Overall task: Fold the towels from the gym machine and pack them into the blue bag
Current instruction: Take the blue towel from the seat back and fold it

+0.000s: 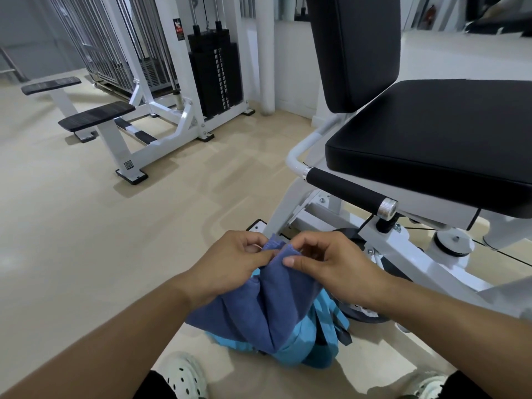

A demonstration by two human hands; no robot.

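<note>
**Pinching a towel's top edge above the bag**

Head view: pinching the bunched upper corners of the purple-blue towel (259, 306), left hand (230, 263) and right hand (331, 263) close together, thumbs and fingers pressed on cloth. Hanging in folds over the blue bag (305, 341) on the beige floor (86, 226), beside the gym machine's black seat (431, 145). White perforated shoes (184, 375) below.

Both forearms are bare, with no sleeves, watch or rings showing. The left shoe (184, 375) is a white perforated clog; the right shoe (426, 384) seems alike. Black garment edges (155, 384), perhaps shorts, show at the bottom.
</note>
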